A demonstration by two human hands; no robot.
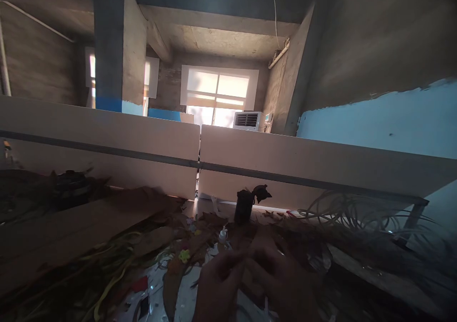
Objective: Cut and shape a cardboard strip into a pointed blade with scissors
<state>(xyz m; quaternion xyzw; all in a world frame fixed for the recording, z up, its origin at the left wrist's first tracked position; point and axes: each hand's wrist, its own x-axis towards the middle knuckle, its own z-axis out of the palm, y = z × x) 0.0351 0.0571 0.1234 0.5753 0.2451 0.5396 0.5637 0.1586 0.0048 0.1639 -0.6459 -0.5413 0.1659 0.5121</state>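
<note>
My left hand (219, 284) and my right hand (280, 276) are close together at the lower middle, over the cluttered work surface. The fingers of both are bent inward and meet at the fingertips. Whatever lies between them is too dark to make out. Just beyond my left hand stands a small white bottle (223, 235) with a pointed tip. A dark cylinder (243, 206) stands upright farther back, with a dark leaf-like shape (262, 194) at its top right.
A yellow flower-shaped piece (184, 256) and a red piece (140, 284) lie left of my hands. Thin coiled strands (335, 217) spread at the right. Brown sheets (89, 222) cover the left side. Pale panels (285, 155) stand behind the surface.
</note>
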